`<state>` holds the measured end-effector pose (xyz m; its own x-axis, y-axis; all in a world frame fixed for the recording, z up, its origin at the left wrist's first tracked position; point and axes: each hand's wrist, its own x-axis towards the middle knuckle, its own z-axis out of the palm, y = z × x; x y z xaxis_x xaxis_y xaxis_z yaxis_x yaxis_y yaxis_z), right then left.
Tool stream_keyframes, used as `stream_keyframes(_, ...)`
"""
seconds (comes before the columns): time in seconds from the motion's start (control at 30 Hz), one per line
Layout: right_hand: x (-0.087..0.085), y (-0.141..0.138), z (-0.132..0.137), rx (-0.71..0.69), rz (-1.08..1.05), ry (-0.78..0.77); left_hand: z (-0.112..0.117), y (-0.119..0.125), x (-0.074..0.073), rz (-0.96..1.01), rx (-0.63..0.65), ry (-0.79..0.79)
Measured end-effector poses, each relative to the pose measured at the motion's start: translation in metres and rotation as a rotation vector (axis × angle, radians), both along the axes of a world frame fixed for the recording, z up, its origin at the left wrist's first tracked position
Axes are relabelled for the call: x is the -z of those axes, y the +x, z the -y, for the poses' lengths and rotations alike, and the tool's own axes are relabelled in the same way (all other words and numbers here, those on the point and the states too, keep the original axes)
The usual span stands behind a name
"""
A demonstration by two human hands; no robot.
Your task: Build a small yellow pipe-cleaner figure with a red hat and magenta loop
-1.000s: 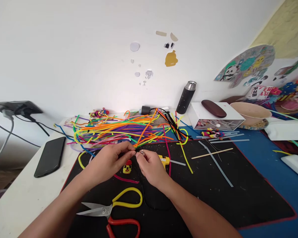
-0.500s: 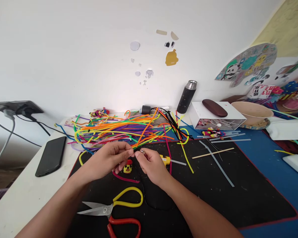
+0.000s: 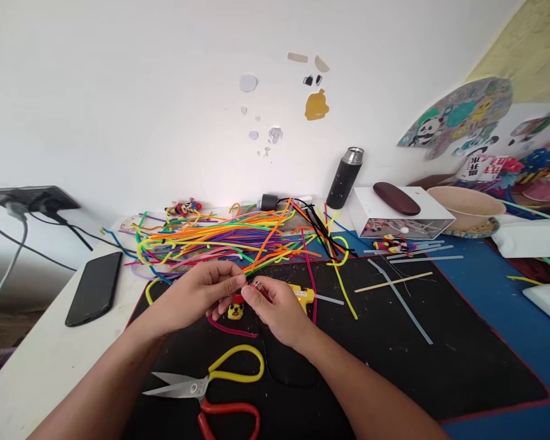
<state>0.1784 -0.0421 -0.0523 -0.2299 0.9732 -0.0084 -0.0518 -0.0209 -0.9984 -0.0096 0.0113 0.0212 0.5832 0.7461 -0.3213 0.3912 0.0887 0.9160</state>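
Note:
My left hand (image 3: 213,290) is closed in a pinch of thumb and forefinger. Whatever is between those fingertips is too small to make out. My right hand (image 3: 277,308) is wrapped round a small red thing with a metal end (image 3: 258,286), mostly covered by the fingers. The fingertips of both hands almost meet above the black mat (image 3: 385,366). Just beneath them lies a small yellow figure head with a red top (image 3: 236,310), partly hidden by the left fingers. A dark red fuzzy stem (image 3: 233,331) curves below it.
Scissors (image 3: 197,388) lie spread nearest me. Behind the hands is a heap of coloured fuzzy stems (image 3: 220,235). A yellow glue gun (image 3: 305,296) sits partly behind my right hand. Glue sticks (image 3: 407,311), a black flask (image 3: 345,178), a white box (image 3: 403,211) and a phone (image 3: 94,288) surround the mat.
My right thumb and the red thing with the metal end have shifted slightly left, showing more of its red side. The left hand stays almost still.

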Motion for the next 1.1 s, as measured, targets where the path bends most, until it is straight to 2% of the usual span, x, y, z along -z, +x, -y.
stream_keyframes(0.37,-0.0015,-0.0036,-0.0009,0.105,0.067,0.007,-0.0017,-0.0027,0.0053,0.019,0.011,-0.029)
stream_keyframes(0.9,-0.0066,-0.0046,0.0015,0.112,0.202,0.073,-0.0022,-0.0034,0.0074,0.045,0.008,-0.107)
stream_keyframes(1.1,-0.0067,-0.0045,0.002,0.125,0.206,0.048,-0.0011,-0.0031,0.0061,0.035,0.019,-0.117)
